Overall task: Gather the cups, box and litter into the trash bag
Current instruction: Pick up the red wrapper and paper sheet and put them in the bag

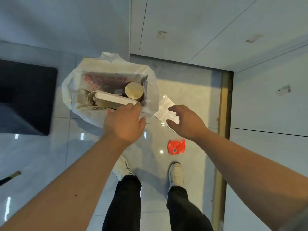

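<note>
A view straight down from a person's head onto a pale, glossy tiled floor point(183, 164). An open white plastic trash bag point(70, 90) stands on the floor ahead, its mouth wide. Inside it a round tan paper cup point(134, 90) stands upright toward the right side, and a flat white cardboard box point(115, 98) lies tilted across the near part, with printed red-and-white paper packaging point(103, 80) behind them. The left hand point(124, 123) reaches to the bag's near edge, fingers curled together at the corner of the box and the bag's rim; whether they actually grip either one cannot be told. The right hand point(186, 121) hovers over the floor just right of the bag, fingers spread apart and holding nothing, directly above a white printed paper slip point(164, 107) lying beside the bag. A crumpled red plastic wrapper point(177, 146) lies on the floor nearer the person, ahead of two white shoes point(176, 174) and dark trouser legs. A dark mat point(25, 97) lies to the left.
</note>
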